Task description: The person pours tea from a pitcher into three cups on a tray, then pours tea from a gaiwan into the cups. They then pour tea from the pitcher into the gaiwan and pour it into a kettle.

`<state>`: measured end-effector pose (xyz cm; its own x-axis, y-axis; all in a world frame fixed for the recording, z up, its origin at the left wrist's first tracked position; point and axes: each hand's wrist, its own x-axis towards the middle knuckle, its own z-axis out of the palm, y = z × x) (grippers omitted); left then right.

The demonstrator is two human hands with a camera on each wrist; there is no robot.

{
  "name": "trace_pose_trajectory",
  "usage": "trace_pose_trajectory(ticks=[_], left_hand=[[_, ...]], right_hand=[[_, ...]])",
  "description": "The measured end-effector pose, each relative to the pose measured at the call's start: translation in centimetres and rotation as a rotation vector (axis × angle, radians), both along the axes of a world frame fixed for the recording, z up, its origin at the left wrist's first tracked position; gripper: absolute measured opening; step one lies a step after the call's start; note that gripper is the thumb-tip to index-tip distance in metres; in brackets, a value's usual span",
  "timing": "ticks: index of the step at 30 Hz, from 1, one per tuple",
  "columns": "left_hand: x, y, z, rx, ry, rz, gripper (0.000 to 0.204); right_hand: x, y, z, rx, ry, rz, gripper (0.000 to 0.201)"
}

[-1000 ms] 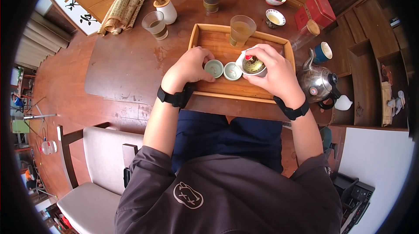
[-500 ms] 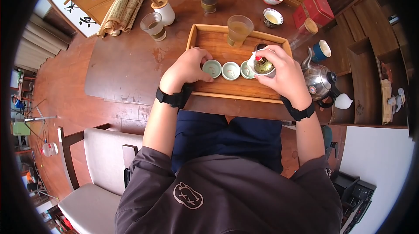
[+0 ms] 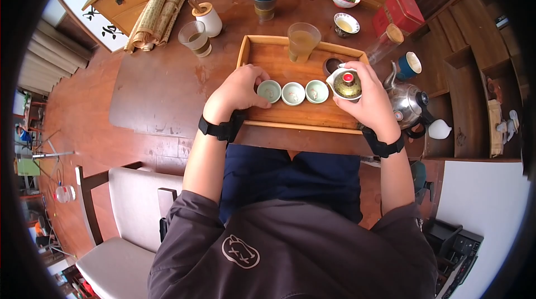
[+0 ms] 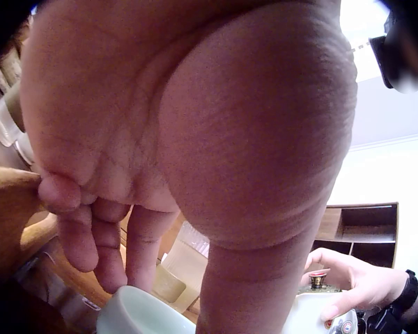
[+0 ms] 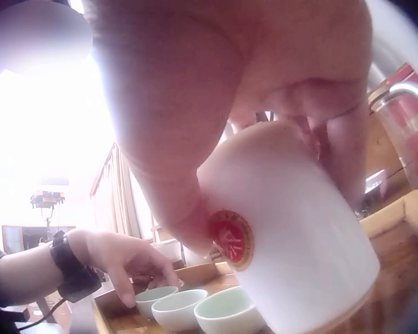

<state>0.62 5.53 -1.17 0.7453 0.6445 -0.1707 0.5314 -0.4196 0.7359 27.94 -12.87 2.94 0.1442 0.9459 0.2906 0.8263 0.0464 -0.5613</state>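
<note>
On the wooden tray [image 3: 301,122], three small pale-green teacups stand in a row. My left hand [image 3: 237,90] is at the left teacup [image 3: 269,92], thumb and fingers on either side of its rim. The middle teacup [image 3: 293,93] and right teacup [image 3: 316,92] stand beside it. My right hand [image 3: 368,95] grips a white lidded teapot [image 5: 292,223] with a red round mark on its side. Its patterned lid [image 3: 347,84] has a red knob, and its spout points toward the right teacup. In the right wrist view the teapot is tilted.
A glass pitcher [image 3: 303,42] of pale tea and a dark round ring [image 3: 331,65] are on the tray. A steel kettle [image 3: 406,102] stands close right of the right hand. Behind are a glass cup [image 3: 195,38], white canister [image 3: 207,19], blue-lidded cup [image 3: 264,1] and red box [image 3: 397,12].
My right hand has moved the teapot rightward, bringing the right teacup and the dark ring into view. My left hand stays at the left teacup.
</note>
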Motion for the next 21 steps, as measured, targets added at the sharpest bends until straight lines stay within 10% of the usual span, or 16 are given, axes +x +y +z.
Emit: trace_pose_trajectory(ticks=[21], left_hand=[[-0.1, -0.1, -0.3, 0.039, -0.008, 0.006, 0.058]], right_hand=[[1.5, -2.0, -2.5, -0.019, 0.009, -0.211, 0.074]])
